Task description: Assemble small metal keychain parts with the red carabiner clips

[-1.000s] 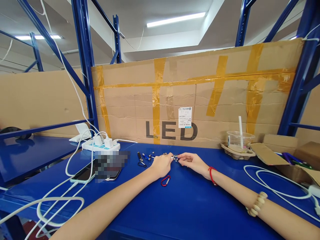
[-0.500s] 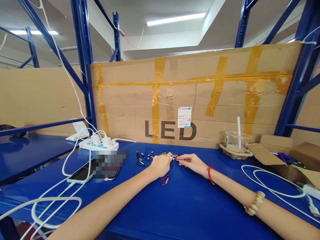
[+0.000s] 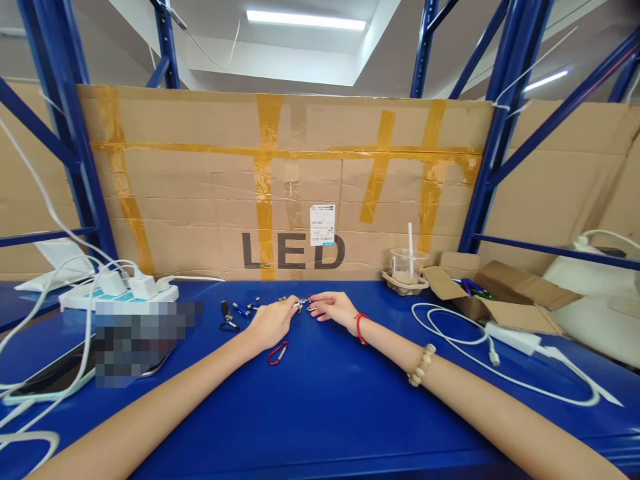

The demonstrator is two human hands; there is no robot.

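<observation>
Left forearm (image 3: 165, 400) in from near left, angled far and right; left hand (image 3: 274, 323) back up, fingers curled in, tips pinched together toward the right. Right forearm (image 3: 483, 397) in from near right, angled far and left; right hand (image 3: 335, 309) points left, fingers loosely bent, slightly spread, tips just beside the left ones. Right-hand grip too small to tell; hands about equally far
</observation>
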